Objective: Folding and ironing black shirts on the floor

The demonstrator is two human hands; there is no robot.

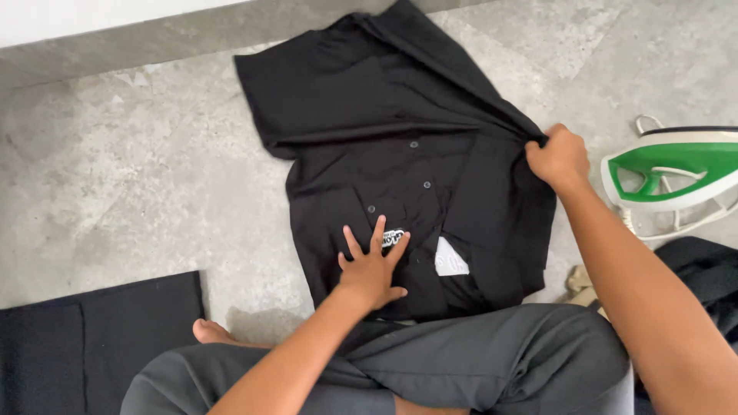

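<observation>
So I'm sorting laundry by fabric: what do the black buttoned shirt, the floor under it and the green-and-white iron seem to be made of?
Black buttoned shirt: thin woven cloth, matte, probably cotton or a blend; it creases softly where the right hand pinches it. Grey floor: mottled polished stone or concrete. Green-and-white iron: glossy moulded plastic.

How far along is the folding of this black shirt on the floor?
Partly done. The black shirt lies spread on the floor, buttons showing. In hand: the left hand presses flat near the collar while the right hand grips the side edge, lifted. Left: the shirt is not yet a compact fold.
</observation>
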